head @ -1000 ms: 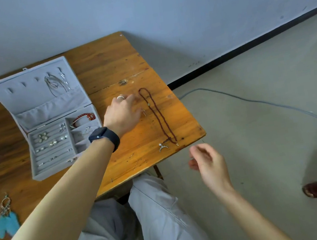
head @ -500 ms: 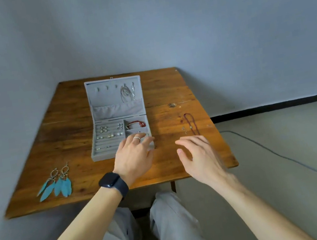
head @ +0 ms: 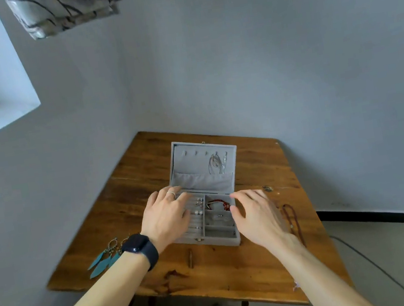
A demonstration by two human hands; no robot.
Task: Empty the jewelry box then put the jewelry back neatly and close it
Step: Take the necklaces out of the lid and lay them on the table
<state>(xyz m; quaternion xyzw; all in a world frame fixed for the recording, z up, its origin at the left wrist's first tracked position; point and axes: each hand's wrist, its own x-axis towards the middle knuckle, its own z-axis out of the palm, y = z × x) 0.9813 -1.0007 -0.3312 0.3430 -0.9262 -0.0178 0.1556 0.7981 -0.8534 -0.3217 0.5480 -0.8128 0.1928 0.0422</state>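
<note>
Jewelry box [head: 211,241] sits open on the wooden counter [head: 215,277], lid laid back toward the wall, grey lining showing. It is toward the far side of the counter.

Inside the box:
- thin silver chains [head: 215,162] hang from hooks at the right of the lid, above a fabric pocket.
- red bracelet [head: 218,203] in the far right compartment of the tray.
- pearl studs [head: 197,212] and other small pieces on the ring rolls in the left half. Too small to tell apart.
- a few small bits in the middle right compartment, unclear.

Left hand [head: 164,217] lies over the left half of the box, fingertips reaching the hinge line. Grip apart: fingers straight and spread, nothing held. Silver ring [head: 171,193] on one finger, dark watch [head: 139,246] on the wrist.

Right hand [head: 258,212] at the box's right edge, fingertips over the right wall near the bracelet. Grip apart: fingers loosely bent, nothing between them. Cannot tell whether it touches the box.

Outside the box, on the counter:
- teal feather earrings [head: 101,261], left of the box and nearer the person, partly behind the left wrist.
- dark beaded necklace [head: 291,215], right of the box, partly hidden by the right hand.
- small metal fitting [head: 267,189], just right of the box's hinge corner.

Grey cable [head: 372,263] on the floor, well right of the box.
</note>
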